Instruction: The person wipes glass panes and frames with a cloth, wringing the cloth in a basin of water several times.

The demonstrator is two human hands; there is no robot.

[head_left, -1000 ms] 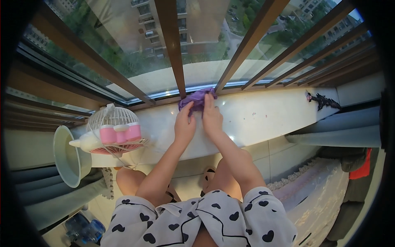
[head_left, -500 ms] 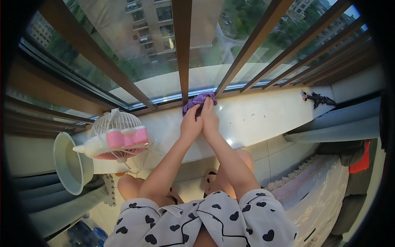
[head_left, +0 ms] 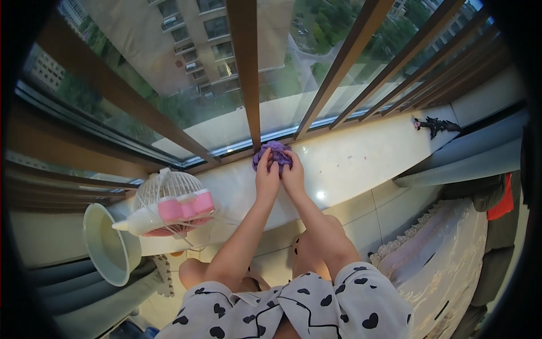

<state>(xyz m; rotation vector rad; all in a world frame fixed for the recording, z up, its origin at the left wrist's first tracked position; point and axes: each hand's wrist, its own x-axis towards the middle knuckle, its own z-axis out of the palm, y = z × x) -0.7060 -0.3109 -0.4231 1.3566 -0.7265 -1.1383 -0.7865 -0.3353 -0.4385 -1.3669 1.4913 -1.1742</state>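
A crumpled purple cloth (head_left: pixel 274 152) is bunched between my two hands, close to the foot of a brown window bar (head_left: pixel 247 73). My left hand (head_left: pixel 267 174) grips its left side, fingers curled over the top. On the cloth's right side, my right hand (head_left: pixel 292 173) has its fingers bent round the edge. Beneath them lies the white windowsill (head_left: pixel 350 164), which carries a few small dark and reddish specks right of the cloth.
A white fan with a pink bow (head_left: pixel 175 203) stands on the sill at left, its cord trailing nearby. Beside it is a pale basin (head_left: pixel 107 246). A dark toy figure (head_left: pixel 436 126) lies at the sill's far right, near grey curtains (head_left: pixel 457 161). A lace-edged cover (head_left: pixel 440 254) is at lower right.
My hands have drawn apart to either side of the cloth, having been pressed together on top of it. The cloth is bunched more tightly and sits slightly nearer. The whole view has shifted a little.
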